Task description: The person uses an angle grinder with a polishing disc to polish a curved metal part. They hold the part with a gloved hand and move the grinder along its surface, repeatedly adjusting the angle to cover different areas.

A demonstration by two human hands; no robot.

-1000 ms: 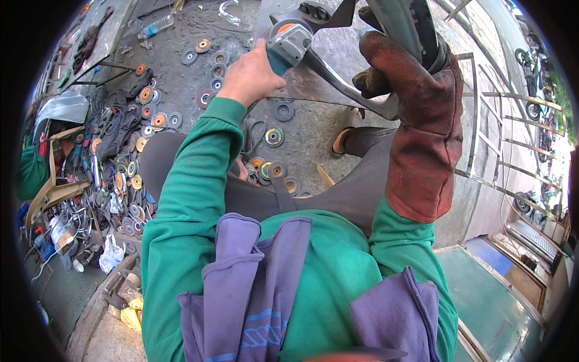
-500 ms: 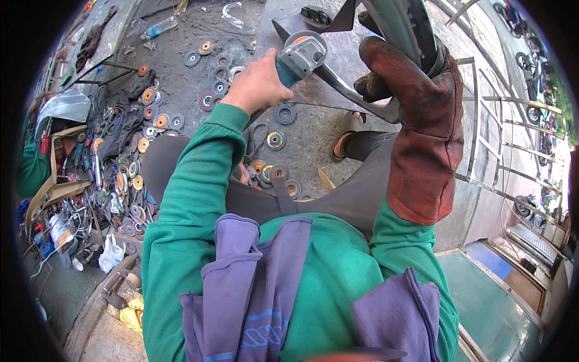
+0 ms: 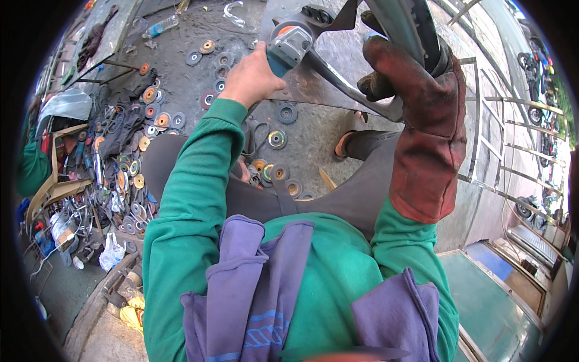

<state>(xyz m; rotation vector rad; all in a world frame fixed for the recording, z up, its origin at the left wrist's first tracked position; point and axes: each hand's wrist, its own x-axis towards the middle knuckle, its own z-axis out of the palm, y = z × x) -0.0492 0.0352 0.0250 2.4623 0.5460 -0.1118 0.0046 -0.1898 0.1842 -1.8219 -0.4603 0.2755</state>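
Note:
My bare left hand (image 3: 256,78) is closed round the teal body of an angle grinder (image 3: 289,49), whose grey metal head is tilted against a dark curved metal frame part (image 3: 338,81). The grinder's disc is mostly hidden behind that head. On the right, my right hand (image 3: 416,102) wears a thick red-brown leather glove and grips the same frame part. The frame's broad grey tube (image 3: 405,27) rises past the glove to the top edge, and a bracket with holes (image 3: 318,13) sits at its far left. A flat metal sheet (image 3: 301,87) lies beneath.
Several used grinding discs (image 3: 161,119) lie scattered on the floor at left, beside a heap of tools and scrap. A plastic bottle (image 3: 161,27) lies at far left. Metal railings (image 3: 518,102) stand at right; a green panel (image 3: 488,301) is at lower right.
My left hand and the grinder have shifted slightly left along the frame part. The gloved right hand and the frame have barely moved, drifting a little right.

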